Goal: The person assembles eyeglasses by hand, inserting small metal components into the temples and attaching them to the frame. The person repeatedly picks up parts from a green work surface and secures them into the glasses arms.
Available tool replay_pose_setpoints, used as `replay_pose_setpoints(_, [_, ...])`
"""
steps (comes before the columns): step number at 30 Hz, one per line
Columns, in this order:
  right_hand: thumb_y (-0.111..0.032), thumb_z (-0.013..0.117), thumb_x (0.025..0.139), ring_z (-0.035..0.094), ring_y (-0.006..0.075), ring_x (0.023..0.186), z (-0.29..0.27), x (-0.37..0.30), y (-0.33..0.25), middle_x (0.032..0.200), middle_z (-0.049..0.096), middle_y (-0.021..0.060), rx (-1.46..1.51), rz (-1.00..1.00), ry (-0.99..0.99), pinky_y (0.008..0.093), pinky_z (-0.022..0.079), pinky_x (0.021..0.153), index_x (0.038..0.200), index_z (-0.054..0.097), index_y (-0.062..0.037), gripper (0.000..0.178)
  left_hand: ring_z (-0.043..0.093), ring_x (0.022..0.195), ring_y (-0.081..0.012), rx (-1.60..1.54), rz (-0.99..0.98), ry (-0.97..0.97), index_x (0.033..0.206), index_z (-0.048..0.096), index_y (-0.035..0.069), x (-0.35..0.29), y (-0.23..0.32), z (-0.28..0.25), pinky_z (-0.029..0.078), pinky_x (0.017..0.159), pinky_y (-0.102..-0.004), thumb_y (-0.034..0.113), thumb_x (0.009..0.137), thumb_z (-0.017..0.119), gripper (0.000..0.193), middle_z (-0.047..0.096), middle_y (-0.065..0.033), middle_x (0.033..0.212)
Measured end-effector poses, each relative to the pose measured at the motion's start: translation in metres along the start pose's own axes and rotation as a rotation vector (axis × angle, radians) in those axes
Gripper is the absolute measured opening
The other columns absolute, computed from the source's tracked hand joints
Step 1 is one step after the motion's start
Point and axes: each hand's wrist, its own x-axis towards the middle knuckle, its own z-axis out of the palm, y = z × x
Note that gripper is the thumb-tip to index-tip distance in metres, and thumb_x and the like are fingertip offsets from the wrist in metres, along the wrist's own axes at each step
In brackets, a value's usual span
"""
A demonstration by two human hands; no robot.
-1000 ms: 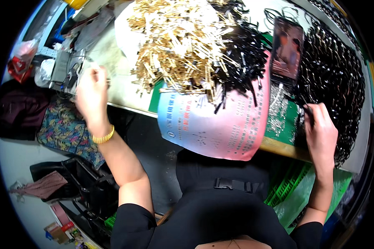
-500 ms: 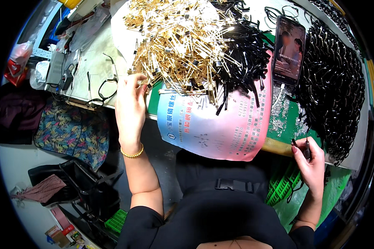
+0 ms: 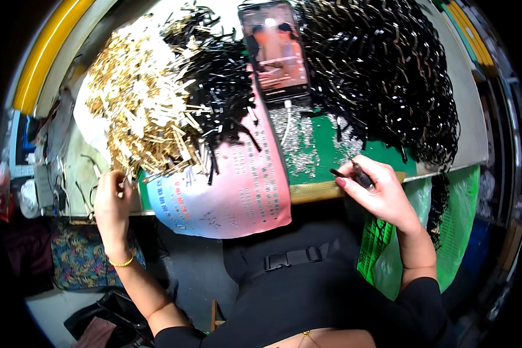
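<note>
My left hand (image 3: pixel 111 209) is at the near-left edge of a heap of thin gold metal eyeglass temples (image 3: pixel 139 98). Its fingers are curled together, and whatever may be between them is hidden. In my right hand (image 3: pixel 385 194) is a dark pen-shaped tool (image 3: pixel 363 176), held above the table's front edge; a short black tip (image 3: pixel 337 173) shows by the thumb. Beyond this hand, many tiny silvery pieces (image 3: pixel 298 145) lie scattered on a green mat (image 3: pixel 325 130). Black-sleeved temples (image 3: pixel 220 87) overlap the gold heap's right side.
A pink and blue printed sheet (image 3: pixel 232 197) hangs over the front edge. A phone (image 3: pixel 275 52) with a lit screen and white cable stands behind the mat. Shiny black eyeglass parts (image 3: pixel 383 75) are heaped at right. Green plastic bags (image 3: pixel 458 232) hang below the table's right side.
The whole view has swung to the right. My right hand has come in over the table edge, closer to the silvery pieces. My left hand stays by the gold heap, its fingers more curled.
</note>
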Motion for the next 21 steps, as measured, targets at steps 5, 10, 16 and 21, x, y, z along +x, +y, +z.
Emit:
replay_pose_setpoints(5, [-0.013,0.070,0.094,0.052,0.0072,0.067,-0.001,-0.002,0.013,0.076,0.060,0.0024,0.111,-0.010,0.017,0.0261,0.043,0.060,0.096,0.063,0.0017,0.016,0.064,0.082,-0.0079,-0.462,-0.234,0.140,0.113,0.066,0.001,0.003,-0.024,-0.006,0.051,0.066,-0.0228,0.007,0.101,0.063,0.014,0.068,-0.0027,0.098])
replay_pose_setpoints(10, [-0.012,0.070,0.094,0.051,0.0067,0.067,0.002,-0.002,0.017,0.074,0.059,0.0009,0.098,-0.016,0.046,0.0254,0.042,0.060,0.095,0.063,0.0013,0.015,0.053,0.062,-0.0045,-0.934,-0.124,0.329,0.120,0.062,0.003,0.028,0.001,-0.026,0.044,0.052,-0.0180,0.012,0.104,0.059,0.018,0.063,-0.0021,0.088])
replay_pose_setpoints(16, [-0.004,0.063,0.092,0.053,0.0073,0.075,0.004,-0.004,0.001,0.089,0.059,0.0020,0.146,-0.090,-0.035,0.0245,0.046,0.068,0.121,0.065,0.0009,0.029,0.072,0.070,-0.0158,-1.368,-0.209,0.089,0.114,0.055,0.003,0.023,0.142,0.005,0.056,0.048,-0.0236,0.009,0.106,0.053,0.011,0.072,-0.0164,0.092])
replay_pose_setpoints(21, [-0.006,0.065,0.092,0.052,0.0104,0.072,0.000,-0.007,-0.031,0.084,0.062,0.0048,0.132,-0.069,-0.109,0.0273,0.045,0.066,0.117,0.070,-0.0011,0.025,0.068,0.075,-0.0098,-1.509,-0.282,-0.344,0.123,0.059,-0.002,-0.012,0.220,0.028,0.057,0.062,-0.0218,0.001,0.102,0.057,0.021,0.069,-0.0087,0.088])
